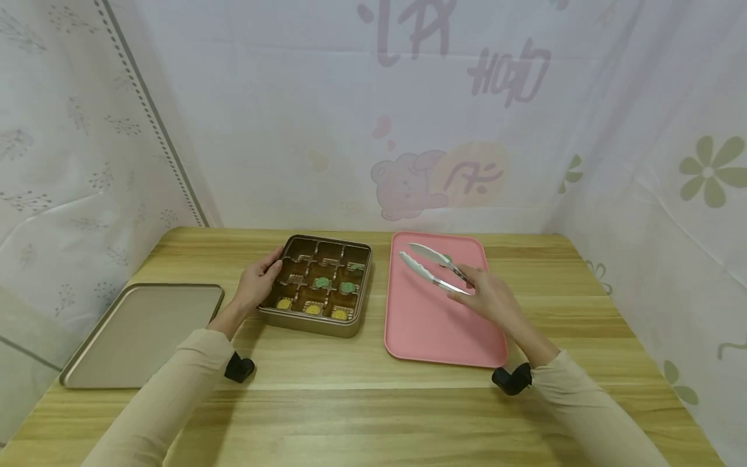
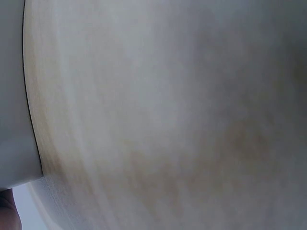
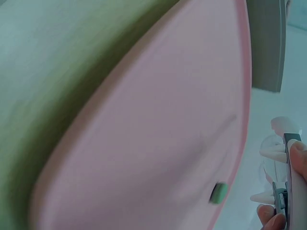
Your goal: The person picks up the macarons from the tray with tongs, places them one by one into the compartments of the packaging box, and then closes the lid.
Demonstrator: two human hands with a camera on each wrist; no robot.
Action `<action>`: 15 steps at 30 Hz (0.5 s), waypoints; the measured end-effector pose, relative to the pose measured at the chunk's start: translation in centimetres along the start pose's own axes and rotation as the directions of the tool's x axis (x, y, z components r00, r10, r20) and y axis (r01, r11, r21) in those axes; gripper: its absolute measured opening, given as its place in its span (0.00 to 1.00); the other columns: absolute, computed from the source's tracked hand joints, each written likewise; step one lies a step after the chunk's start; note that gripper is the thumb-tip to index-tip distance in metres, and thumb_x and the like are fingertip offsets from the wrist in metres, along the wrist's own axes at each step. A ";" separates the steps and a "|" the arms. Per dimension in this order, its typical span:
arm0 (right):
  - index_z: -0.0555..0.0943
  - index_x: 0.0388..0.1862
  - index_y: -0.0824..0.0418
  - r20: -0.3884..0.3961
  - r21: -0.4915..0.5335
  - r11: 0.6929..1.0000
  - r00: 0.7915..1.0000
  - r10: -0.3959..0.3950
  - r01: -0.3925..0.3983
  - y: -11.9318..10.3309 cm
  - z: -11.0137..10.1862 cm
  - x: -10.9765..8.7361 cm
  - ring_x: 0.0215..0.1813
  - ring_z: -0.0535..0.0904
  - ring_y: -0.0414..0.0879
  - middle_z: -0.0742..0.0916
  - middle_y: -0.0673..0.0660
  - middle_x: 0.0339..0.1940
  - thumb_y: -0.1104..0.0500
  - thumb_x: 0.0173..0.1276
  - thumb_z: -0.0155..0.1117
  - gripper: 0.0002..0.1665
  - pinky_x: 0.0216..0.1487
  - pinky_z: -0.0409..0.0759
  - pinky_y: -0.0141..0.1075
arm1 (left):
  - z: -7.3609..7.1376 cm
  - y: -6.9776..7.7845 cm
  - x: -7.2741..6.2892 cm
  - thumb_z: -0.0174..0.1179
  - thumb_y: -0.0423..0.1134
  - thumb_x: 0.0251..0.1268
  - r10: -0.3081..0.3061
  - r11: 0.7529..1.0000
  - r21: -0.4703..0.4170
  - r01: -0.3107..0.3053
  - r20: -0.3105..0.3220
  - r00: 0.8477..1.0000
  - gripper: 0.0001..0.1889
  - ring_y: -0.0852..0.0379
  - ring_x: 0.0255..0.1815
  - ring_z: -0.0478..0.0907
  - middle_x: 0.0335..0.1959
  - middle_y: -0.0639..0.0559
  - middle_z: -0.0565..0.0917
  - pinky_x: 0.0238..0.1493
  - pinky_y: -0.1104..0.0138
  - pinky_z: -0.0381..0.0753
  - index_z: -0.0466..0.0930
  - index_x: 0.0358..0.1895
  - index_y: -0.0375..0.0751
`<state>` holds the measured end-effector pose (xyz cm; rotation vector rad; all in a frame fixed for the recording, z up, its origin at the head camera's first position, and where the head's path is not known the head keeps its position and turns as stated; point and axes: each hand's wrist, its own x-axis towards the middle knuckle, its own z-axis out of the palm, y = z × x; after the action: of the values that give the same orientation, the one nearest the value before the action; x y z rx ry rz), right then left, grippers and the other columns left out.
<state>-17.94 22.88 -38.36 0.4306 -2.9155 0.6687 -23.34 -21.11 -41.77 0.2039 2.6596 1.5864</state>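
Note:
A gold-brown square box (image 1: 309, 322) with nine compartments stands mid-table. Yellow pieces (image 1: 312, 310) lie in its front row and green pieces (image 1: 347, 287) farther back. At the box's left side my left hand (image 1: 255, 283) grips the wall, thumb at the rim and fingers outside. My right hand (image 1: 489, 296) holds metal tongs (image 1: 441, 282) above the pink tray (image 1: 428, 331); their arms are spread with nothing between the tips. One green piece (image 3: 219, 193) sits near the tray's edge in the right wrist view, partly covered by the tongs in the head view.
A flat gold-coloured lid or tray (image 1: 152, 331) lies at the table's left. Wooden tabletop (image 1: 373, 415) shows in front of the box and the pink tray. Patterned white cloth (image 1: 280, 130) hangs behind and at both sides.

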 end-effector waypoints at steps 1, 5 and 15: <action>0.76 0.39 0.59 0.000 0.001 1.000 1.000 0.006 -0.006 0.3 -0.1 -0.2 0.24 0.63 0.44 0.76 0.55 0.25 0.53 0.57 0.72 0.18 0.22 0.60 0.33 | 0.0 0.0 0.0 0.41 0.42 0.77 0.002 1.000 -0.001 -0.002 0.000 1.000 0.26 0.42 0.74 0.51 0.73 0.43 0.55 0.70 0.50 0.56 0.51 0.74 0.40; 0.78 0.44 0.61 -0.003 -0.012 0.999 0.999 0.051 -0.051 1.6 -0.5 -0.8 0.25 0.66 0.45 0.77 0.56 0.25 0.53 0.57 0.72 0.20 0.23 0.61 0.34 | 0.0 0.0 -0.1 0.40 0.41 0.77 0.007 1.000 -0.004 -0.007 0.003 1.000 0.26 0.42 0.74 0.50 0.74 0.43 0.54 0.70 0.49 0.56 0.51 0.74 0.40; 0.75 0.56 0.70 0.004 -0.072 0.989 0.991 0.132 -0.131 4.3 -1.4 -2.3 0.28 0.71 0.49 0.79 0.59 0.28 0.51 0.58 0.70 0.33 0.24 0.66 0.35 | 0.1 0.0 0.0 0.40 0.41 0.77 0.017 1.000 -0.003 -0.017 -0.001 1.000 0.26 0.42 0.74 0.51 0.73 0.43 0.55 0.70 0.49 0.57 0.51 0.74 0.39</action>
<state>-16.92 27.78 -39.26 0.2351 -2.9851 0.5766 -23.31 -21.03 -41.84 0.2262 2.6638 1.5956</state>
